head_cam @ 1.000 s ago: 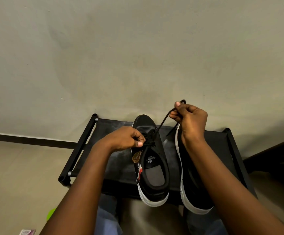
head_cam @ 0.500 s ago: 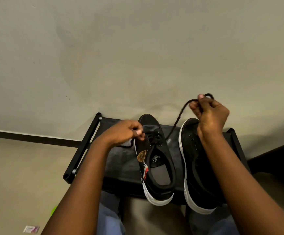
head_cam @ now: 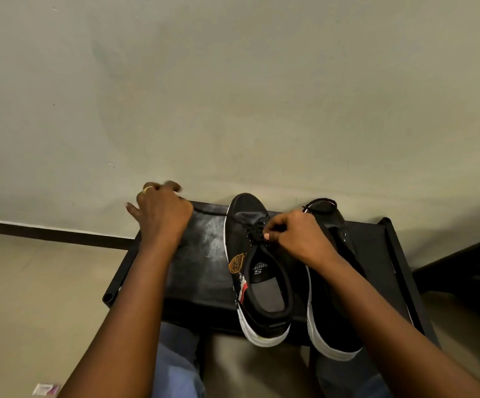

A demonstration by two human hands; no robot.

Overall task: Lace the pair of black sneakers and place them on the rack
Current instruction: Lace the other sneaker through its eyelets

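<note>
Both black sneakers sat side by side on the rack (head_cam: 204, 254), heels toward the person. The right hand (head_cam: 299, 239) pinched the lace (head_cam: 257, 234) at the eyelets of the left sneaker (head_cam: 257, 268); the left hand (head_cam: 161, 214) hovered out over the rack's far left corner, fingers blurred, so its grip could not be told. The lace looked thin, limp and slippery, best pinched near its tip. The right sneaker (head_cam: 333, 297) looked light and stiff-soled, probably easiest lifted by the heel collar.
</note>
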